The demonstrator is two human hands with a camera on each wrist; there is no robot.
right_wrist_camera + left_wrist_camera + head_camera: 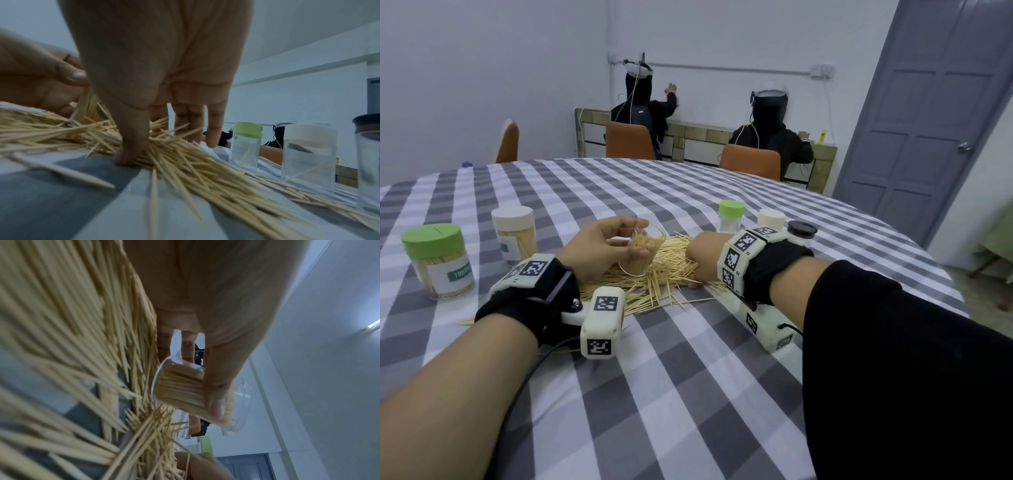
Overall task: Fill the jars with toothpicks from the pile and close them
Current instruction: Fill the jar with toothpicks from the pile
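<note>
**Open jar tilted at the pile, right hand gathering toothpicks**

Item 1. Left hand (602, 245), centre of the head view: fingers and thumb curled round a clear, lidless plastic jar (643, 251) already largely packed with toothpicks. The jar is tipped with its mouth up and to the right, toward the other hand, probably so that a bundle can slide in lengthwise.

Item 2. Right hand (703, 255), just right of the jar: fingers bent down into the loose heap of pale wooden toothpicks (671, 274), thumb tip pressed at the heap's edge in the right wrist view. It appears to be drawing sticks together; whether any are actually pinched cannot be told.

Item 3. The heap lies on the grey-and-white checked tablecloth (688, 377), spread beneath and between both hands, within easy reach.

Item 4. Left of frame, two capped jars full of toothpicks, one with a green lid (436, 262), one with a cream lid (515, 234): judged finished and set aside.

Item 5. Behind the right wrist, three clear jars with green (245, 143), white (309, 155) and black (368, 162) lids, holding only a stray stick or two: seemingly awaiting their turn.
</note>
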